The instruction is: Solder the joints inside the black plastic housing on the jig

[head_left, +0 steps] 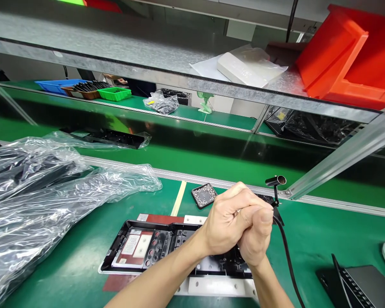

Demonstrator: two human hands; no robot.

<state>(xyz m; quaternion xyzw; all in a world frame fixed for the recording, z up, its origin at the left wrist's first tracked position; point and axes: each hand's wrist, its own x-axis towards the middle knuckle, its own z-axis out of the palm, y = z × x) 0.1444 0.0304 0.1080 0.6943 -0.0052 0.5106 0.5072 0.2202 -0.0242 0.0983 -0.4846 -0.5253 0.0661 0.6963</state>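
Note:
My left hand [223, 220] and my right hand [256, 233] are pressed together, fingers curled, above the right part of a black plastic frame [115, 246]. What they hold, if anything, is hidden inside the closed fingers. The frame lies flat in a white and reddish-brown fixture [216, 286], and my forearms cover much of its middle. Behind the hands sits a small black tray [204, 195] of tiny metal screws. A black stand with a metal tube [276, 181] rises just past my right hand.
Clear plastic bags [67, 209] with dark parts spread over the left side. A black cable [288, 261] runs down at the right, near black parts [365, 282]. A metal shelf [167, 70] crosses above, bearing a red bin [349, 60]. An aluminium post [343, 152] slants at the right.

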